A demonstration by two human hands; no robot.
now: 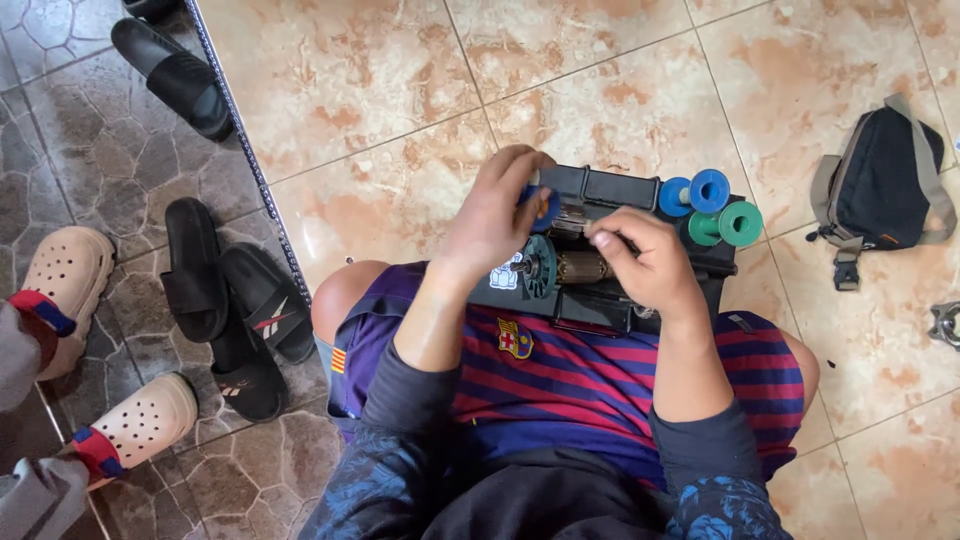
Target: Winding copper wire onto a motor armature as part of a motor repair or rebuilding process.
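Sitting on the tiled floor (380, 80) with a black motor housing (600, 290) propped across the lap, so it stays braced against the thighs while both hands work on top. Right hand (650, 265) has its fingers closed, pinching at the copper-wound armature (580, 267) seated in the housing. Left hand (495, 215) curls over the far-left end, fingers closed on a blue part (545, 205); exact contact is hidden. Teal fan wheel (540, 265) sits on the shaft between the 2 hands. 2 blue and 2 green spools (712, 207) crowd the housing's far-right edge, limiting room there. Open tile ahead. Black pouch (880, 180) lies well apart on the right; black sandals (235, 310) left, past the metal threshold strip (250, 170).
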